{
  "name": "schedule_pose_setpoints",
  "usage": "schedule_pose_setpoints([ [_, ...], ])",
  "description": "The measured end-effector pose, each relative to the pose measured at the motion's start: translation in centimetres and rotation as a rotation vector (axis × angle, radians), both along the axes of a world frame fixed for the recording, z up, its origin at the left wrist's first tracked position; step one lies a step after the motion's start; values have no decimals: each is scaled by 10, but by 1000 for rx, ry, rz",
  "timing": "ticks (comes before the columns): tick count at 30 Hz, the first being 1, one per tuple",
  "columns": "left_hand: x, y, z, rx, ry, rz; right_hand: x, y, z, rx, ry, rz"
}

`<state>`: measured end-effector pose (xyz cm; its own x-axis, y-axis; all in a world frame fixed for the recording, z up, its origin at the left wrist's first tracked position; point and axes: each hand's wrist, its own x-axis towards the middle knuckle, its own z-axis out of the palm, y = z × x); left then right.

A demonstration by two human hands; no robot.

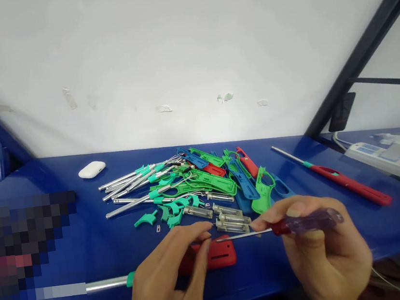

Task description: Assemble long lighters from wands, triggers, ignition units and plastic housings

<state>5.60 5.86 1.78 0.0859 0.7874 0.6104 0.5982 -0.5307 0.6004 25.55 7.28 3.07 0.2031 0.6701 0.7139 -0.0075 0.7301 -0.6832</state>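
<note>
While clasping screwdriver (pixel 307 222) in right hand (pixel 325 251), nearly pinching left hand (pixel 174 265), unclear on what, grip likely light, stiff red lighter (pixel 221 262) midhandle.

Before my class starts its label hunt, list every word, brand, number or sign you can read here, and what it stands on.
No readable text anywhere.
Screwdriver, nearer red lighter, farther red lighter, white earbud case: no lettering can be made out.
Clear fuel tanks, white power strip: too small or blurred to tell whether they carry marks.
The left edge is pixelated; nothing there can be read.
</note>
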Motion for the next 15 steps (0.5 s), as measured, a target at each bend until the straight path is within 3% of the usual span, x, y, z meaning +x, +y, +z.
schedule_pose_setpoints([
  [15, 3, -5, -2, 93, 98, 2, 5, -5, -9, 65, -181, 115],
])
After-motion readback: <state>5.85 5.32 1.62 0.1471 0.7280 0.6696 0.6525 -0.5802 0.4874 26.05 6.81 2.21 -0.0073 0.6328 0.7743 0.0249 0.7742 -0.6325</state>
